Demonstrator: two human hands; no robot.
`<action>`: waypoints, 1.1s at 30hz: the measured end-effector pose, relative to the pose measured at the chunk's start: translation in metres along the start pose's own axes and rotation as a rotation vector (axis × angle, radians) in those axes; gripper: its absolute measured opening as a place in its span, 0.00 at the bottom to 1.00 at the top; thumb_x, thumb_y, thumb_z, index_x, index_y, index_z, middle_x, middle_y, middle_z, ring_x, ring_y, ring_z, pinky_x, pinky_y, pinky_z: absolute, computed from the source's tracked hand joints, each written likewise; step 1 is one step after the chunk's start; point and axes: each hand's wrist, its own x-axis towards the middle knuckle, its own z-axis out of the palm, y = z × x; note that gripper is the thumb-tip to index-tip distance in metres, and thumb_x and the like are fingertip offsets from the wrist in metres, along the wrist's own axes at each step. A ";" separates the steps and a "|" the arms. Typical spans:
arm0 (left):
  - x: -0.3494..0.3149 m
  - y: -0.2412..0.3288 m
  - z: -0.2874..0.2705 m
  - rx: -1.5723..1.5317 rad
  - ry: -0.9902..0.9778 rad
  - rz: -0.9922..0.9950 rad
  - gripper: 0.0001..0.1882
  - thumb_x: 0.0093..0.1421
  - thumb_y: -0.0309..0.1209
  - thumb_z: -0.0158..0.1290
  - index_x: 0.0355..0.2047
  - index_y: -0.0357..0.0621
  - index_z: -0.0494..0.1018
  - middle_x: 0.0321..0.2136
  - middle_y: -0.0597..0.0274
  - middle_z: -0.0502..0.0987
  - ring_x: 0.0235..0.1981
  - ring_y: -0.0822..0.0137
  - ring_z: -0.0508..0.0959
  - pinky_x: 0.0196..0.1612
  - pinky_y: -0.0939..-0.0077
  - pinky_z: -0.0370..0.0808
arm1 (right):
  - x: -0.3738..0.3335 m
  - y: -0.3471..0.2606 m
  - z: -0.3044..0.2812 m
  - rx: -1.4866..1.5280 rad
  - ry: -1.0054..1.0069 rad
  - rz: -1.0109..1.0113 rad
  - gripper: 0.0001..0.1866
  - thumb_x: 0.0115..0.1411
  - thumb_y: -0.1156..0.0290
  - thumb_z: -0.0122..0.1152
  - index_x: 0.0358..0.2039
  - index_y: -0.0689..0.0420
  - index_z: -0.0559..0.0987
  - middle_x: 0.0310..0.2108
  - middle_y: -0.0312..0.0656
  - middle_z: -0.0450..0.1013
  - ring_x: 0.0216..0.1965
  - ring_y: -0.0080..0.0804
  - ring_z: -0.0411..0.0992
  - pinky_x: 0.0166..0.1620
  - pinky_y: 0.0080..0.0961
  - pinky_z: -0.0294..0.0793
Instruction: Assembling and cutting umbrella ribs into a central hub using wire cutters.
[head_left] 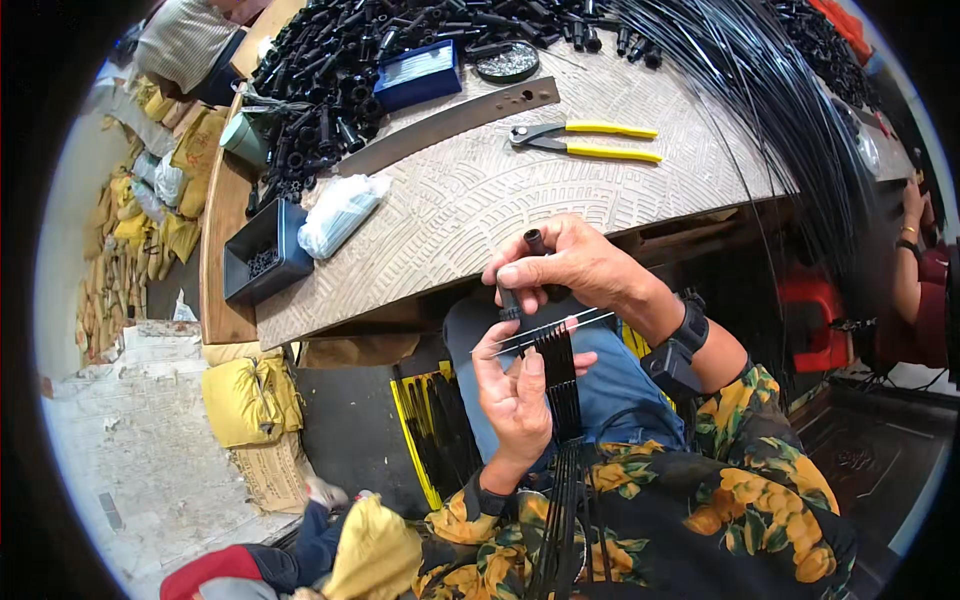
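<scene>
Above my lap, my left hand (pixel 515 400) is closed, thumb and fingers gripping a row of thin black rods (pixel 566 410) that hang toward my waist. Two thin pale wires (pixel 585 319) run crosswise at the top of the row. Just above it, my right hand (pixel 590 262) is closed around small black tubular parts. One open-ended black tube (pixel 535 241) sticks up between its fingers. A second black tube (pixel 509 300) points down from its fingertips to the left hand's fingertips. Where the tube and the rods meet is partly hidden by fingers.
On the table (pixel 430 220) lie yellow-handled pincers (pixel 585 141), a metal strip (pixel 450 125), a blue box (pixel 418 75), a dark bin (pixel 268 252) and a plastic-wrapped bundle (pixel 342 214). Black tubes (pixel 320 90) are heaped behind; long black rods (pixel 740 80) overhang at right. Other people sit nearby.
</scene>
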 end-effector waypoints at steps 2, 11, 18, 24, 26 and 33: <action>-0.001 0.000 0.002 0.002 -0.004 0.001 0.19 0.62 0.33 0.41 0.51 0.45 0.50 0.41 0.36 0.71 0.29 0.54 0.79 0.31 0.70 0.78 | 0.001 0.002 0.002 0.006 0.000 -0.008 0.11 0.51 0.68 0.63 0.32 0.61 0.77 0.23 0.36 0.73 0.19 0.16 0.68 0.22 0.11 0.66; -0.003 -0.002 0.002 -0.019 -0.026 0.024 0.21 0.62 0.32 0.42 0.52 0.43 0.48 0.40 0.35 0.71 0.30 0.54 0.79 0.32 0.68 0.78 | 0.001 0.007 0.004 -0.015 0.007 -0.057 0.11 0.50 0.67 0.64 0.29 0.60 0.76 0.19 0.31 0.69 0.18 0.15 0.65 0.22 0.12 0.64; -0.004 -0.003 0.007 -0.040 -0.024 0.033 0.22 0.62 0.30 0.42 0.53 0.42 0.48 0.40 0.34 0.71 0.35 0.54 0.78 0.34 0.66 0.79 | 0.004 0.012 0.001 0.027 0.018 -0.056 0.11 0.49 0.66 0.65 0.27 0.59 0.75 0.17 0.32 0.68 0.17 0.16 0.65 0.21 0.12 0.64; -0.003 -0.004 0.007 -0.033 -0.028 0.042 0.21 0.62 0.30 0.42 0.52 0.42 0.48 0.41 0.34 0.70 0.37 0.54 0.77 0.35 0.65 0.79 | 0.006 0.013 0.003 -0.019 0.017 -0.048 0.12 0.49 0.63 0.65 0.24 0.57 0.74 0.17 0.31 0.67 0.16 0.15 0.64 0.20 0.12 0.62; -0.002 -0.003 0.007 -0.036 -0.015 0.046 0.21 0.62 0.30 0.42 0.52 0.41 0.48 0.41 0.34 0.70 0.36 0.54 0.78 0.35 0.65 0.79 | 0.007 0.012 0.004 -0.024 0.028 -0.033 0.12 0.49 0.63 0.65 0.23 0.57 0.73 0.16 0.31 0.67 0.16 0.15 0.64 0.20 0.12 0.62; -0.001 -0.004 0.002 -0.013 -0.017 -0.001 0.22 0.62 0.32 0.42 0.52 0.41 0.47 0.42 0.34 0.70 0.31 0.55 0.79 0.33 0.70 0.78 | 0.008 0.010 0.008 -0.062 0.037 0.001 0.11 0.49 0.66 0.64 0.21 0.55 0.70 0.18 0.29 0.66 0.16 0.12 0.61 0.19 0.09 0.61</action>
